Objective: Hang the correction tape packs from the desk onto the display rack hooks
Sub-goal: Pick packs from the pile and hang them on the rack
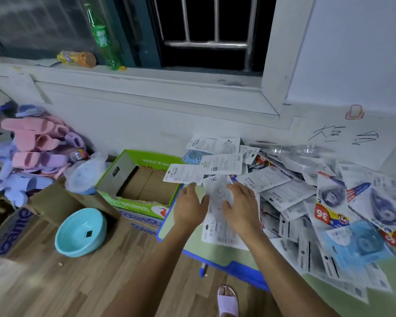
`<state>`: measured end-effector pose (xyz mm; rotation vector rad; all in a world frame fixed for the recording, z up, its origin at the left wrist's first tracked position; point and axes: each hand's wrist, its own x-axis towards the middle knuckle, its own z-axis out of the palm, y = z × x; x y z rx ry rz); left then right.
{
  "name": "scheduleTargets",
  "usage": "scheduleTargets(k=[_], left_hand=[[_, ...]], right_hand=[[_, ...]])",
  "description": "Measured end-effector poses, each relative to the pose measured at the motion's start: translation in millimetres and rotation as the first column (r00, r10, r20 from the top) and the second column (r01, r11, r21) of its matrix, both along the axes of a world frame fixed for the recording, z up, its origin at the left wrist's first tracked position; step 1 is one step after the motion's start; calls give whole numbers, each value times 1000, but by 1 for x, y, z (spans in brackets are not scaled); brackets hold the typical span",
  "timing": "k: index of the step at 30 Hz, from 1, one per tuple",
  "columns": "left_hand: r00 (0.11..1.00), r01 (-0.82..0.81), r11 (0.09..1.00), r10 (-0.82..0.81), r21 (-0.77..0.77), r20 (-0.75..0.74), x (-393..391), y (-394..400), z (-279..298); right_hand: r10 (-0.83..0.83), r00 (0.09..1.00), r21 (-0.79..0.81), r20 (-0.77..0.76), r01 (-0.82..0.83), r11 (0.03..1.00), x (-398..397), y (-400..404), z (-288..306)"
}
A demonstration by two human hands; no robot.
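Note:
Several correction tape packs (306,197) lie in a loose heap over the green desk (215,252) with a blue rim, most with the white printed back up, a few showing blue tape and red "36" labels. My left hand (189,205) and my right hand (242,205) reach over the desk's left end. Both sit on either side of one pack (218,193) with a clear blister, fingers stretched forward and touching its edges. More packs (215,163) lie just beyond my fingertips. No display rack or hooks are in view.
An open green cardboard box (137,179) stands left of the desk. A light blue bowl (81,232) sits on the wooden floor. Pink and purple slippers (37,147) are piled at the left. Bottles (101,37) stand on the window sill. My slippered foot (228,299) is below.

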<state>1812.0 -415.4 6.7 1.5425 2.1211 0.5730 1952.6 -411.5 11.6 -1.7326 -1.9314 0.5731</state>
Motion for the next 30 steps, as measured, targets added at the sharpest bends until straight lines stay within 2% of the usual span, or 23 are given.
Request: scheduleTargets(k=[7, 12, 15, 18, 22, 26, 30], left_hand=[[937, -310, 928, 336, -208, 99, -48, 76, -34], [806, -464, 824, 545, -324, 231, -65, 111, -51], [698, -518, 774, 628, -364, 343, -72, 126, -58], [630, -552, 740, 672, -384, 389, -76, 135, -63], [622, -555, 752, 659, -356, 423, -84, 140, -67], [484, -602, 722, 669, -340, 564, -83, 140, -65], [441, -616, 731, 629, -294, 640, -85, 143, -57]], right_hand=[[108, 960, -66, 257, -94, 993, -24, 101, -21], [152, 922, -142, 355, -107, 984, -34, 144, -33], [156, 897, -180, 414, -87, 980, -38, 158, -40], [105, 895, -212, 434, -12, 977, -40, 164, -45], [95, 886, -210, 455, 4, 978, -41, 163, -48], [86, 891, -184, 445, -3, 983, -38, 162, -53], [48, 901, -123, 430, 7, 992, -36, 159, -46]])
